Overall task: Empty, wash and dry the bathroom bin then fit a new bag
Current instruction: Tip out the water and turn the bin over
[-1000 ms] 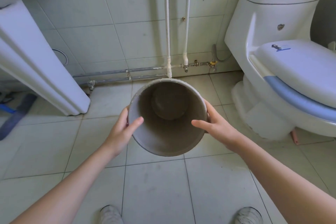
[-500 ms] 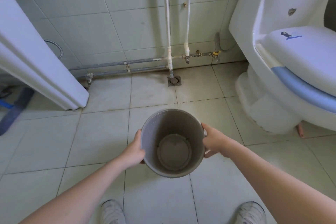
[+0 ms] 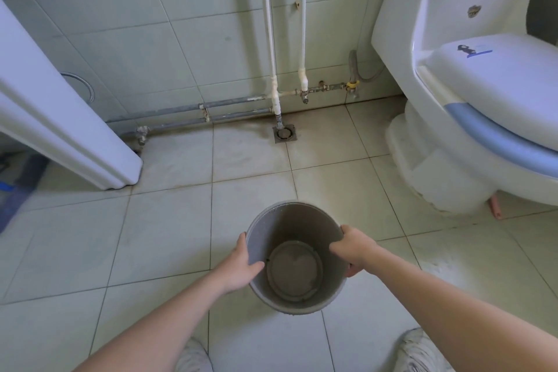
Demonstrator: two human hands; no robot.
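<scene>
Bin (image 3: 297, 257) held by both hands, left hand (image 3: 240, 266) and right hand (image 3: 353, 248) curled over rim.
Could slip and drop on floor (image 3: 163, 238) if wet.

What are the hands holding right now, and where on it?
The bin, by its rim: the left hand grips the left side with the thumb inside, and the right hand grips the right side.
</scene>
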